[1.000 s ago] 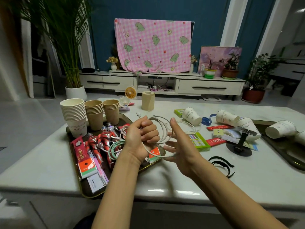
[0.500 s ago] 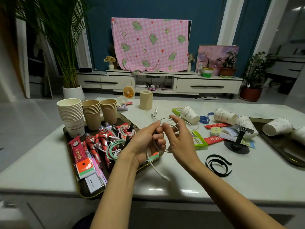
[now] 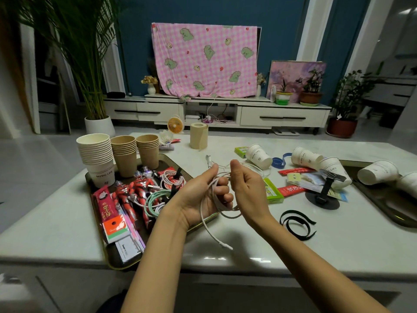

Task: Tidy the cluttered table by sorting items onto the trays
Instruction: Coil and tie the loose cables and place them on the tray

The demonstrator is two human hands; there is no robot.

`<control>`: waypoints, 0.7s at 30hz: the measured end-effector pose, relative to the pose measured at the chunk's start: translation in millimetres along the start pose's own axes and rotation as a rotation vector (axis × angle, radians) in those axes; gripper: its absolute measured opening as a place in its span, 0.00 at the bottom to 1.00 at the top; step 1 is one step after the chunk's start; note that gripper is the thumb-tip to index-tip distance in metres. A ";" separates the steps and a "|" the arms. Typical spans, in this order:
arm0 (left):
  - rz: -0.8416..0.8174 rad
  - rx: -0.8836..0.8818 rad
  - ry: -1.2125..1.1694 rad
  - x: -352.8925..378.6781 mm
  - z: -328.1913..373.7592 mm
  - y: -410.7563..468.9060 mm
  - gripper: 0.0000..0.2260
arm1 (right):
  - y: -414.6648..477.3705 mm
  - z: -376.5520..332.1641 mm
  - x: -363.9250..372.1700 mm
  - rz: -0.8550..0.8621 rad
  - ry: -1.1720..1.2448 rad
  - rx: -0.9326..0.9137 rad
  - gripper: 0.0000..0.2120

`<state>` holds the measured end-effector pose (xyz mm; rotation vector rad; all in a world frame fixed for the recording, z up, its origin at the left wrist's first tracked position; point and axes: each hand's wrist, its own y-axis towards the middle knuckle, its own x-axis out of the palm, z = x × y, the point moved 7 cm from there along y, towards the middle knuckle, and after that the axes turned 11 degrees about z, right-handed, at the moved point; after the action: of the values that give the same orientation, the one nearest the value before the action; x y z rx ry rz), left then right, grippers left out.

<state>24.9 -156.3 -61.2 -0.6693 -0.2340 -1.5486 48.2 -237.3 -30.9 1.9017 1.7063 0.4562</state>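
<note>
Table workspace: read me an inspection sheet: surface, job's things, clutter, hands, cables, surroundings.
Surface: pale stone table.
Job's things: left tray holds cup stacks, toy figures, coiled cables; right tray, a tipped cup.
Clutter: tipped cups, red packets, green box, black strap, phone stand.
Hands: left hand and right hand both grip the white cable.
Cables: white cable looped, one end dangling.
Surroundings: cabinet, pink cloth, potted plants.

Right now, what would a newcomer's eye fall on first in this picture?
At the centre, the left hand grips a coiled white cable and the right hand holds it too. On the left, a tray holds stacked cups and red toy figures; tipped cups lie on the right.
</note>
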 end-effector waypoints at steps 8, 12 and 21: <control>-0.062 -0.072 0.081 3.2 -4.7 -6.0 0.25 | 0.1 -2.3 3.1 -0.074 0.154 0.031 0.13; -0.081 -0.103 0.056 11.7 -7.6 -10.1 0.17 | 4.3 1.4 -1.3 -0.030 0.201 0.074 0.18; 0.086 0.088 -0.257 7.9 7.3 4.1 0.17 | -8.5 -15.9 -28.9 0.205 -0.225 -0.126 0.07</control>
<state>31.1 -159.6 -52.1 -0.7981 -0.4582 -1.3607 28.1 -262.7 -20.4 1.9627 1.3161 0.3992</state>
